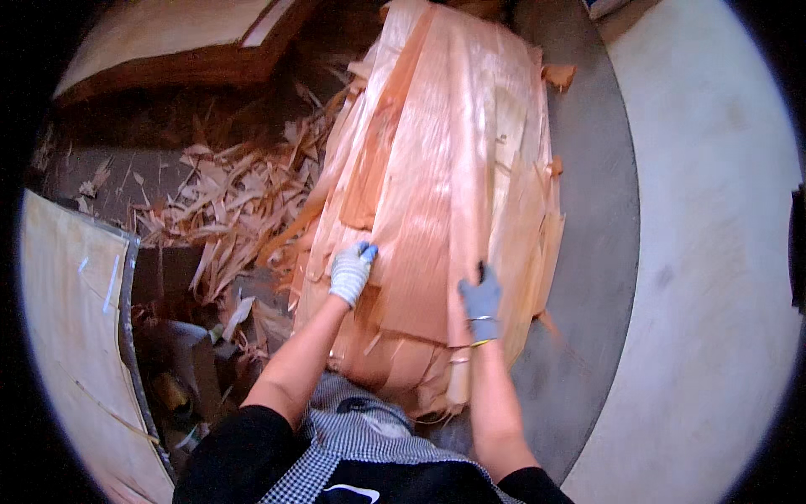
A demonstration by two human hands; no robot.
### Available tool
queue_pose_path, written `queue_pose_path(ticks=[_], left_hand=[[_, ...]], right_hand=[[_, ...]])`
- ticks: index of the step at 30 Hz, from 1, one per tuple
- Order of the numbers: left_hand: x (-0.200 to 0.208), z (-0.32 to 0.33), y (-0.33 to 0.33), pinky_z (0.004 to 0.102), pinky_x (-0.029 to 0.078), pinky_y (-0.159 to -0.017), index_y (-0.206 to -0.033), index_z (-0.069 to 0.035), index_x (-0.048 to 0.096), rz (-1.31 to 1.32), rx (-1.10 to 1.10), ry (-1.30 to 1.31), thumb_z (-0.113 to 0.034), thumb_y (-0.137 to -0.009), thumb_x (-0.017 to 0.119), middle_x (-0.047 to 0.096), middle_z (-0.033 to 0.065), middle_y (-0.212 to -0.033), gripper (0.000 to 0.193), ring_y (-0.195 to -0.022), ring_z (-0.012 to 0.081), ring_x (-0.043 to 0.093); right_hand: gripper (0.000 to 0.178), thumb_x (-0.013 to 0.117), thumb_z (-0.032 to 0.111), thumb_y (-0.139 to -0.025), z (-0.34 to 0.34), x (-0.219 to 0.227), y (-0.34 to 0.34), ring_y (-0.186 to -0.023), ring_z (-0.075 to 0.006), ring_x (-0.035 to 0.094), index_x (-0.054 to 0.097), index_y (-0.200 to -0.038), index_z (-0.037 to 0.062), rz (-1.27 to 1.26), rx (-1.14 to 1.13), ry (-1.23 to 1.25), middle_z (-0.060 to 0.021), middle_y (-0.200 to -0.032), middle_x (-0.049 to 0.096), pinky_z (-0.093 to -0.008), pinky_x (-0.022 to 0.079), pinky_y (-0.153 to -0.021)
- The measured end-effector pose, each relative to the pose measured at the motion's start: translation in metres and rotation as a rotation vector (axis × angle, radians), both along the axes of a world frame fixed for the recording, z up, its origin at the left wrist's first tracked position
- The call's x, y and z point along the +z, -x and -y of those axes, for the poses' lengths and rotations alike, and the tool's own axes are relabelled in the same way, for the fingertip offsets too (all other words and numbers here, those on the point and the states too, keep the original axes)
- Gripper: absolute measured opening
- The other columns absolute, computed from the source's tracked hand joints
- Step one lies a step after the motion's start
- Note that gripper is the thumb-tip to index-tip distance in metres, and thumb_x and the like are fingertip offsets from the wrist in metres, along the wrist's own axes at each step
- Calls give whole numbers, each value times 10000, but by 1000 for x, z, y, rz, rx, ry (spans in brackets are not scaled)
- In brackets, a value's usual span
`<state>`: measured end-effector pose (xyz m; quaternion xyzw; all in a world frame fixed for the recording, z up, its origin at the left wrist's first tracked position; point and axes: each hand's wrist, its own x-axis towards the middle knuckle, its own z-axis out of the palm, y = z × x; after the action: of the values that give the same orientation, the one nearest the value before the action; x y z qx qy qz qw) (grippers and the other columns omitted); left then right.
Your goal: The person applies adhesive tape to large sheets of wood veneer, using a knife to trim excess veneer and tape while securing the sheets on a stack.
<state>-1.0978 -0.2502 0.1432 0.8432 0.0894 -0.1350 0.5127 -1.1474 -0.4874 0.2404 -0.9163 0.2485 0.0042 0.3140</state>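
A long pile of thin reddish wood veneer sheets (420, 168) lies before me, with ragged, split edges. My left hand (352, 274), in a white knitted glove with blue fingertips, is closed at the left side of a veneer sheet (413, 294) near the pile's close end. In a grey glove, my right hand (481, 300) is closed over the raised fold on the right side of that sheet. Something small and dark shows at its fingertips; I cannot make out what it is. A darker loose strip (382, 160) lies lengthwise on the pile.
Veneer scraps (243, 202) are heaped on the floor to the left. A stack of pale sheets (168, 42) stands far left, and a pale board (75, 336) lies near left. Grey floor (588, 210) borders the pile, with a whitish surface (705, 252) further right.
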Motion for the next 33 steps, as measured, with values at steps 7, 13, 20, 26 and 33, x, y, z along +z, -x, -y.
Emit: queue_pose_path(ticks=[7,13,20,26,33], left_hand=[[44,11,-13,291,465,-734,-970,10,611,-1,139,393,-217,-814,583,643,118,-891,277,-786,190,603],[60,-48,-35,215,449,-674,-996,24,603,-37,197,585,-150,-819,608,619,26,-845,248,-723,84,538],[118,-125,-39,221,425,-693,-1000,17,601,-67,156,457,-154,-827,566,594,2,-854,246,-756,84,516],[142,-196,18,211,403,-645,-884,-20,600,-84,308,639,-181,-781,587,551,-29,-763,191,-687,67,485],[178,-254,130,240,459,-655,-853,-54,596,81,425,870,-135,-737,642,590,-10,-775,149,-694,94,547]], right_hand=[[650,677,109,-601,85,53,5,-1033,-263,533,448,-1164,-120,-36,-95,-128,-223,-1137,535,-299,403,-897],[629,668,111,-594,62,44,5,-1020,-272,542,468,-1149,-109,63,-45,-77,-229,-1126,542,-300,409,-890],[526,640,112,-606,53,28,10,-974,-308,543,519,-1090,-55,115,-56,7,-236,-1028,565,-365,418,-866],[583,679,179,-626,-15,9,14,-988,-352,471,449,-1133,6,-19,83,363,-216,-1046,507,-416,374,-870],[569,686,253,-647,-30,-18,37,-1007,-348,463,479,-1123,21,44,154,272,-205,-1071,498,-418,355,-887]])
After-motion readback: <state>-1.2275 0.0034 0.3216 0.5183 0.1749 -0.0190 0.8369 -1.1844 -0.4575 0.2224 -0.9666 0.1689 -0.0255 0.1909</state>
